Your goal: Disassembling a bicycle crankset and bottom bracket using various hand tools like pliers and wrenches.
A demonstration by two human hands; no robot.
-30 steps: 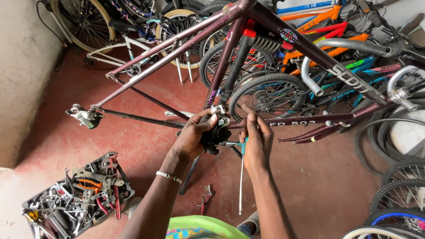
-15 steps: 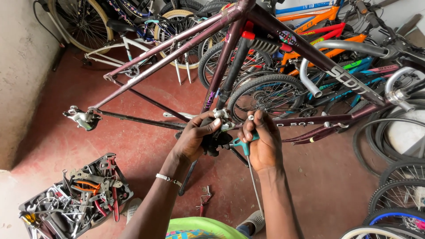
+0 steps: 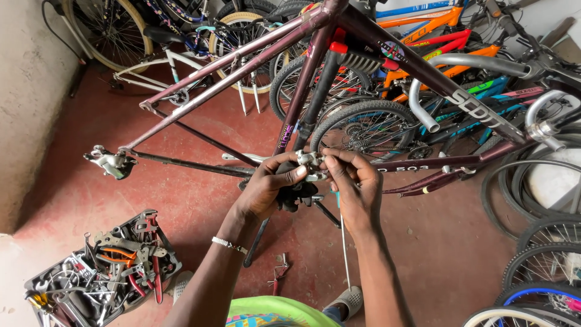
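Maroon bike frame (image 3: 387, 51) stands wheel-less; our left hand (image 3: 269, 191) and right hand (image 3: 357, 188) both pinch the small metal fitting (image 3: 310, 165), not yet seated, we judge.

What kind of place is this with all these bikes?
Most likely a bicycle repair workshop. Both hands work on a maroon bike frame held up off the floor, a box of tools sits below, and many bicycles and loose wheels crowd the back.

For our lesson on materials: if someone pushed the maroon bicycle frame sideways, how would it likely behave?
The maroon bicycle frame looks like rigid metal tubing, so it probably wouldn't flex. With no wheels fitted, it seems perched on a thin stand, so it might swing or tip. Both hands, left hand and right hand, probably steady it.
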